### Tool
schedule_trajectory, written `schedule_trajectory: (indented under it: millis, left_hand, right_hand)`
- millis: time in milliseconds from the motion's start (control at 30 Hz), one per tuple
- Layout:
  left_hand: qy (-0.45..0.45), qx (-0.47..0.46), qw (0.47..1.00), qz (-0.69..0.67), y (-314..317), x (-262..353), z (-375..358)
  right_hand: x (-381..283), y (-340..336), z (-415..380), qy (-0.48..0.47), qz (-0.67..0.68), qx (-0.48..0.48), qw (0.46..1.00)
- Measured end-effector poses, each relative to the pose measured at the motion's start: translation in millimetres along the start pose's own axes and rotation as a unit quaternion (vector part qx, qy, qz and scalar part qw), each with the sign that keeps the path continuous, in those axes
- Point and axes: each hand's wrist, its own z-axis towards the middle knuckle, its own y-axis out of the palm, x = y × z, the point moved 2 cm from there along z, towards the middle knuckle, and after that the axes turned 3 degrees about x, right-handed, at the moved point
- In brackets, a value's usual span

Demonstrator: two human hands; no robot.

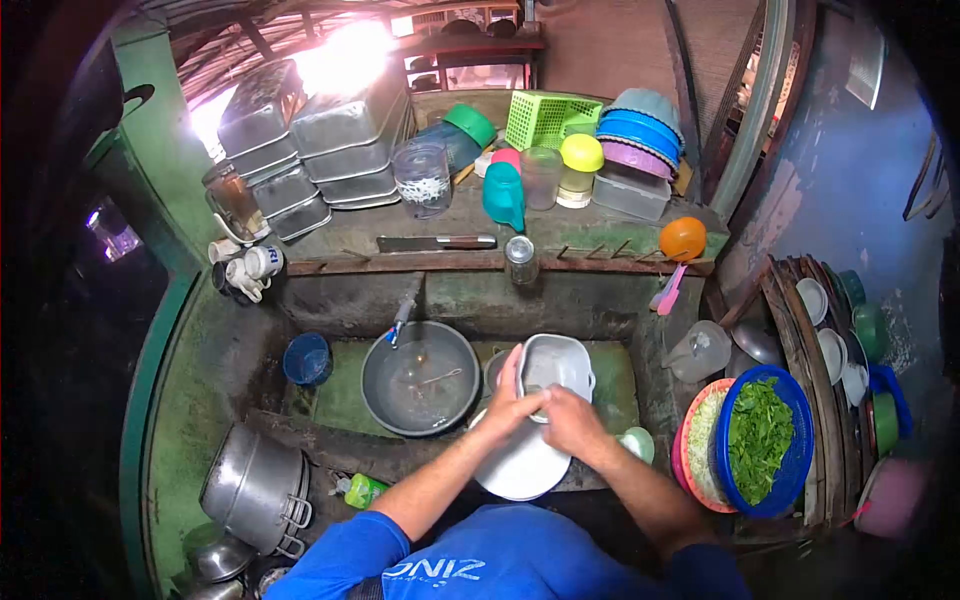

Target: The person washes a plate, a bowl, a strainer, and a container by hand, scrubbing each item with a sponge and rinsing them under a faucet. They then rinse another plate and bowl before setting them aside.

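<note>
A white, squarish plastic tub (570,358) is tilted over the sink, its inside facing up toward me. My left hand (515,400) grips its left side, fingers stretched along the wall and thumb across the near edge. Closed at the tub's near rim is my right hand (575,422); whatever lies in its fingers is hidden. Just below both hands is a white round basin (522,470), partly covered by my left forearm. A grey basin (420,400) with water and a thin utensil stands left of the hands, under a tap (402,318).
A blue cup (307,358) sits at the sink's left. Large metal pots (255,485) and a green bottle (362,490) are near left. At right, a blue basket (806,440) holds leafy greens. The back ledge carries a knife (437,243), a glass jar (521,258) and stacked metal trays (350,130).
</note>
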Motion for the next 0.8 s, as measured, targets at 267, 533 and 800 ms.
schedule_trajectory:
  millis: [267,533,800]
  left_hand:
    - [-0.253,-0.034,0.942,-0.216,-31.6,25.6,7.3]
    - [-0.231,0.041,0.934,-0.269,-34.1,27.5,0.3]
    - [-0.107,0.098,0.968,-0.204,-16.6,-6.8,-5.6]
  right_hand:
    - [-12.6,-17.4,1.1,-0.098,-0.184,0.003,0.978]
    - [-13.4,-4.8,4.4,-0.090,-0.211,0.017,0.973]
    - [-31.3,3.9,5.8,-0.056,-0.050,-0.034,0.997]
